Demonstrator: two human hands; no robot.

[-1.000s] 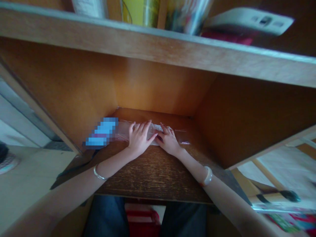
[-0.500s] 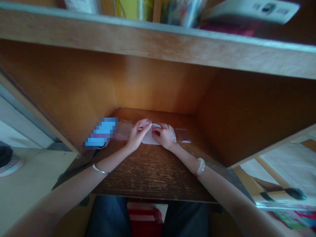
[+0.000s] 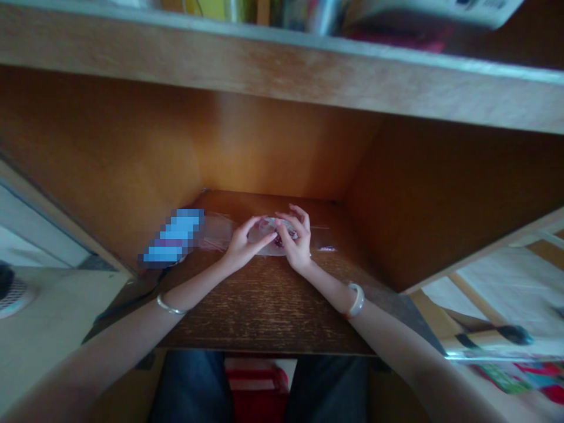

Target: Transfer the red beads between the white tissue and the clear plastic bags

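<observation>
The scene is dim and warm. A soft glow sits on the back panel (image 3: 247, 153), fading to deep brown toward the sides, while the shelf (image 3: 264, 64) throws shade beneath it and the desk (image 3: 264, 311) stays dark. The plastic (image 3: 268, 244) shows a small glare near its right end. The lower corners look paler and brighter. Wide-lens bending tilts and stretches the edges, the box (image 3: 440, 9) at top right is blurred, and a blocky mosaic (image 3: 171, 238) hides one spot.

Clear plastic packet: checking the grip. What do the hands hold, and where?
The left hand and right hand hold the clear plastic packet at its middle, from either side.
</observation>
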